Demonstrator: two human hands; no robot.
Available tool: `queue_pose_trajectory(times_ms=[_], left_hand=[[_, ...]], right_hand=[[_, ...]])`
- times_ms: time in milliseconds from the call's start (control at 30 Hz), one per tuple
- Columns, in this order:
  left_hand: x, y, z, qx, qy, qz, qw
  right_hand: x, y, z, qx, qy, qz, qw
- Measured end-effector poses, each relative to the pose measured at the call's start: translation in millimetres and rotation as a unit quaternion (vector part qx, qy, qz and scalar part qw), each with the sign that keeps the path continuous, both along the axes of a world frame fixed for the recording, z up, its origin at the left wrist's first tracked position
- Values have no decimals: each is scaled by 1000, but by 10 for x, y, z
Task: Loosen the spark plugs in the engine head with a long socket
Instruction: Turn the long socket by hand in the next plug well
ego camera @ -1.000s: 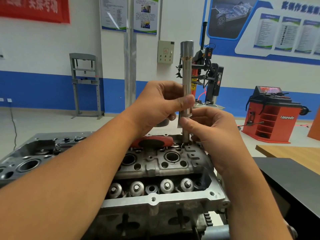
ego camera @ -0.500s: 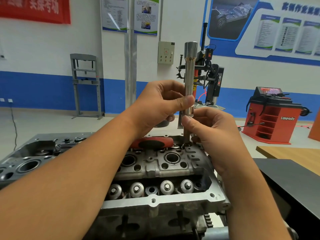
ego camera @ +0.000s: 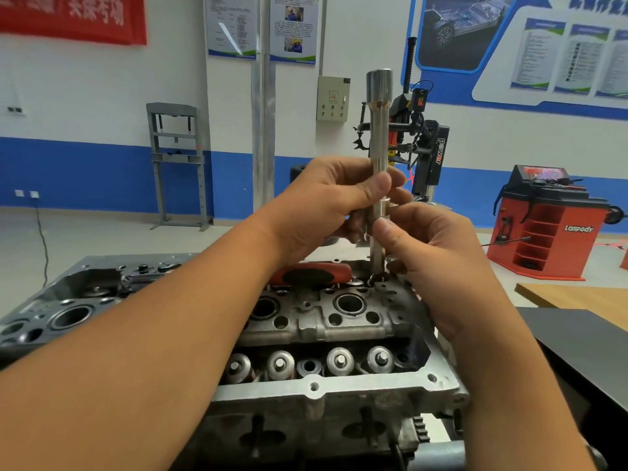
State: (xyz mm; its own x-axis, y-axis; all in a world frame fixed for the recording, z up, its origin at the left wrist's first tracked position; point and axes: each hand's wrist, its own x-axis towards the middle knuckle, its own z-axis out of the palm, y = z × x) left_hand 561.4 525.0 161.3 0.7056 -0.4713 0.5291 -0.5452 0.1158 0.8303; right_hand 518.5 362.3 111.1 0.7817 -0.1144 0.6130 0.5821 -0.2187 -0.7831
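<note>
My left hand (ego camera: 326, 205) and right hand (ego camera: 431, 253) both pinch the long socket (ego camera: 379, 137), held upright with its lower end in a far well of the engine head (ego camera: 339, 321). Tilting it could slip it off the plug.

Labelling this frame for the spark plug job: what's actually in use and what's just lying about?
In use:
- long socket, upright, lower end at the engine head
- engine head
- left hand and right hand, both gripping the socket

Lying about:
- red-handled tool on the head behind the hands
- orange machine
- grey press frame
- wooden table
</note>
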Motion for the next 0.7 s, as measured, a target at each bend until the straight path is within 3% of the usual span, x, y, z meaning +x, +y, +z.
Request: queue_pose_trajectory(times_ms=[233, 433, 600, 700], left_hand=[[-3, -9, -17, -35, -68, 83, 994], [-11, -15, -23, -6, -20, 7, 1000], [26, -6, -7, 3, -44, 65, 997], [4, -24, -8, 6, -36, 46, 998]], right_hand=[[3, 7, 24, 37, 21, -6, 999], [-4, 38, -5, -15, -5, -38, 999], [-24, 4, -20, 15, -11, -26, 999], [-27, 20, -44, -5, -37, -36, 999]])
